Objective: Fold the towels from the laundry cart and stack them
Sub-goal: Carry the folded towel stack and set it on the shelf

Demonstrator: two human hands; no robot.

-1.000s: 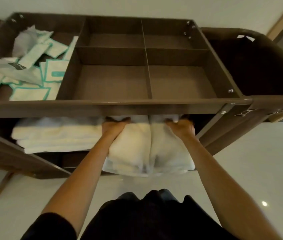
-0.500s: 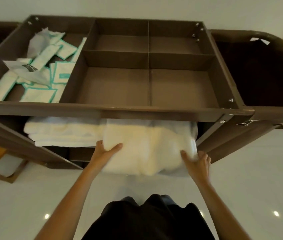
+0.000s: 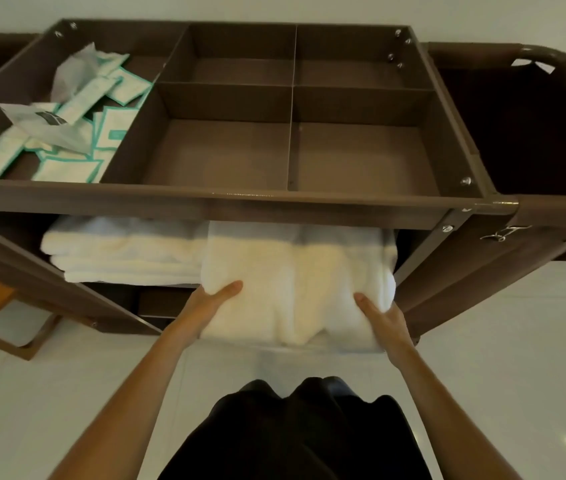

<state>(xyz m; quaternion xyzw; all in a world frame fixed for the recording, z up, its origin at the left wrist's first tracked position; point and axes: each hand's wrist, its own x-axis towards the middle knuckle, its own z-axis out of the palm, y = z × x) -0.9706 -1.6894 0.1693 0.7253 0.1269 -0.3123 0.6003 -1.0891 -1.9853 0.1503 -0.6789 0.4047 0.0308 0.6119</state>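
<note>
Laundry cart (image 3: 309, 202): folded towel (image 3: 292, 268) gripped at front corners by left fingers (image 3: 226, 291), right fingers (image 3: 366, 305).

In grip: towel (image 3: 295, 271) cream-white, plain. Left of grip: towel stack (image 3: 125, 251) white. Above grip: cart (image 3: 101, 199) dark brown; packets (image 3: 66, 168) white, teal-edged. Below grip: floor (image 3: 499, 341) glossy white.

One wide-angle camera, worn on the person's head, faces forward and steeply down. It stands close over the laundry cart (image 3: 309, 211); its top tray (image 3: 215, 150) fills the upper frame.
</note>
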